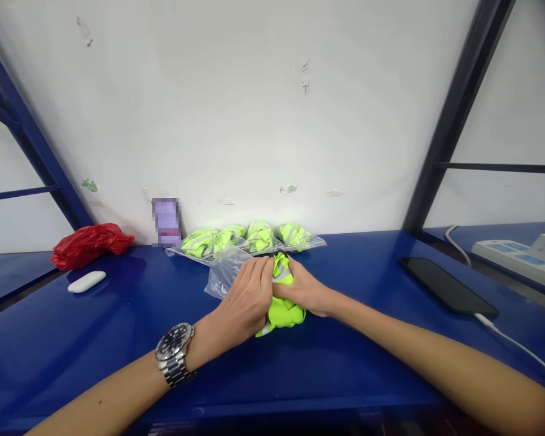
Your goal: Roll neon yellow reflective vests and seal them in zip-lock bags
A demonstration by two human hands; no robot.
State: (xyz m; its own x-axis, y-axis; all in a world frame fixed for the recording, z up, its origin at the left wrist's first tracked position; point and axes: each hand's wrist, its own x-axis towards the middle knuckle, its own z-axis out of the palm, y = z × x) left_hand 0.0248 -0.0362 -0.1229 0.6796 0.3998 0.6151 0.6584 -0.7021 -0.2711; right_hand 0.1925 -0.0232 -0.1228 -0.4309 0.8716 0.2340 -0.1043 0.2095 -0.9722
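Bunched between my two hands is a fluorescent yellow reflective vest [287,312] with grey strips, just over the blue tabletop. My left hand [252,297], a watch on its wrist, is closed against the vest's left side. My right hand [306,287] grips it from the right, its fingertips partly hidden by the folds. A clear plastic bag [221,274] shows behind my left hand; whether that hand touches the bag I cannot tell. Behind my hands, several more yellow bundles in clear bags [260,236] lie in a row near the wall.
A red plastic bag [91,243] and a white earbud case [86,281] lie at the left. A blurred upright phone-like object [167,221] leans by the wall. On the right are a black phone [447,286] with a white cable and a white power strip [520,257]. Metal posts flank the table.
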